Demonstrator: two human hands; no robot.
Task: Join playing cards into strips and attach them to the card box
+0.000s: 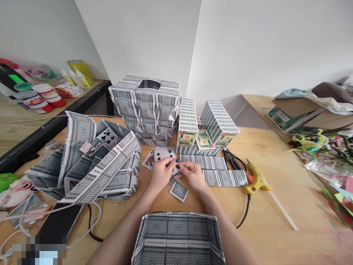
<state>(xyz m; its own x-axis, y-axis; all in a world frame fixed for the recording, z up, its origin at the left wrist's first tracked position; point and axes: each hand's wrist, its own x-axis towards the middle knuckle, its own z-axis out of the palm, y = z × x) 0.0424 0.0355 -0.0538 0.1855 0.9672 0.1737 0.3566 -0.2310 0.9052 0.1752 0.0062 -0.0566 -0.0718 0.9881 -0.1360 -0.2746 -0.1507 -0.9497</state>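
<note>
My left hand (161, 173) and my right hand (193, 175) meet above the middle of the table, fingertips pinched together on a playing card (174, 172). Fingers cover much of that card. Behind my left hand lie a face-up clubs card (162, 152) and a picture card (148, 162). Below the fingers a patterned card (179, 191) rests back side up. Two strips of joined cards, a back strip (204, 162) and a front strip (224, 177), lie beyond my right hand. Close to me, between my forearms, stands an open box made of cards (178, 230).
Scissors (234, 161) and a yellow glue gun (256, 180) with its cord lie at right. Behind are stacked card packs (187, 121) and a large card-built box (149, 106). Folded card panels (104, 165) pile up at left. Craft scraps (328, 147) cover the far right.
</note>
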